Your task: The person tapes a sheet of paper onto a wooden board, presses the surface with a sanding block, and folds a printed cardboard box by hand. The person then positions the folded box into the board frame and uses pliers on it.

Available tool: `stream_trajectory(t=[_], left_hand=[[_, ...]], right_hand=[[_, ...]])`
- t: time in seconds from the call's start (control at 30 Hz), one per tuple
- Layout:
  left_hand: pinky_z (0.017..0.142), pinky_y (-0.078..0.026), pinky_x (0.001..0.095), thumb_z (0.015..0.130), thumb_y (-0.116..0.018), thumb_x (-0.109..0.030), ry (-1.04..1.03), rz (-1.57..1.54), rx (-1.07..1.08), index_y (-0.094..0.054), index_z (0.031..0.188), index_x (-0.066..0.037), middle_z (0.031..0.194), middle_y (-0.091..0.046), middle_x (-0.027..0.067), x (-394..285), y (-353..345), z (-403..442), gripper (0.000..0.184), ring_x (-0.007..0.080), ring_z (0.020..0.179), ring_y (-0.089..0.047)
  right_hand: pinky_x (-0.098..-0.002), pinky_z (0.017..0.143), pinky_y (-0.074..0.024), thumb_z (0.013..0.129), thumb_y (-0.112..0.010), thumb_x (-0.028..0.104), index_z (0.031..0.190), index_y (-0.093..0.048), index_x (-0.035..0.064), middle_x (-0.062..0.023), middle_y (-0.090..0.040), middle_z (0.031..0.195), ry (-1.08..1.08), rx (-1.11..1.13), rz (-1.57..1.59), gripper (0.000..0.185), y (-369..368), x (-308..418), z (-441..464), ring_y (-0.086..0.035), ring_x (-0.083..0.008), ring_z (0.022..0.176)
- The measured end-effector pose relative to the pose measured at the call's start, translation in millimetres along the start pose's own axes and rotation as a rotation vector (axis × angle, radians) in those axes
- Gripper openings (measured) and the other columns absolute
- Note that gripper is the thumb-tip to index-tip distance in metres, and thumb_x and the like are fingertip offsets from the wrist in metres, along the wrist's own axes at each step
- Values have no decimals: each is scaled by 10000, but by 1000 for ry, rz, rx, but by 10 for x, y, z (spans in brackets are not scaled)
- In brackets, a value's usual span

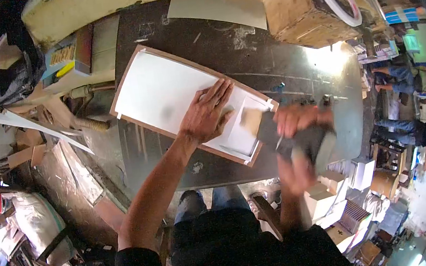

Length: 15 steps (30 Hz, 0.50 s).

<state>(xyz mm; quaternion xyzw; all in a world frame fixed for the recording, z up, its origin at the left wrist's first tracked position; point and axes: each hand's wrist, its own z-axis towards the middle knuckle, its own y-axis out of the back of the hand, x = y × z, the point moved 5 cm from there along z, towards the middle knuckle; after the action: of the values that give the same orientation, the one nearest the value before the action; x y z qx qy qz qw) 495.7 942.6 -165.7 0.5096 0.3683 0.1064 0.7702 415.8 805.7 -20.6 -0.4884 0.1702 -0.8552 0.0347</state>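
The left hand (207, 109) lies flat, fingers extended and released, on the brown-edged white panel (148, 87) beneath it on the desk (188, 28). Beside a dark object (308, 144), the right hand (299, 173) is blurred; its grip cannot be told.

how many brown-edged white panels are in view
1: the brown-edged white panel lies slantwise on the dark table, under the left hand. Others may be hidden elsewhere.

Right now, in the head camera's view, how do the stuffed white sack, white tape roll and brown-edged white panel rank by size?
1. Brown-edged white panel
2. Stuffed white sack
3. White tape roll
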Motion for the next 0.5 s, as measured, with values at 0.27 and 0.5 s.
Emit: stream_trajectory(t=[0.27, 0.5], left_hand=[[1148, -303, 426, 963, -567, -311, -4, -28, -22, -336, 1526, -37, 1605, -324, 105, -15, 16, -22, 667, 238, 1478, -298], [1145, -304, 430, 970, -540, -260, -3, 16, -21, -345, 1523, -35, 1602, -330, 106, -4, -34, -8, 628, 240, 1475, -303]], right_hand=[[-422, 813, -474, 767, -770, 239, 1072, -448, 37, -89, -553, 859, -113, -117, -150, 487, -341, -390, -525, -556, -210, 816], [-326, 750, -460, 747, -717, 112, 1085, -452, 6, -86, -545, 865, 17, -56, -224, 442, -313, -341, -448, -538, -180, 789]])
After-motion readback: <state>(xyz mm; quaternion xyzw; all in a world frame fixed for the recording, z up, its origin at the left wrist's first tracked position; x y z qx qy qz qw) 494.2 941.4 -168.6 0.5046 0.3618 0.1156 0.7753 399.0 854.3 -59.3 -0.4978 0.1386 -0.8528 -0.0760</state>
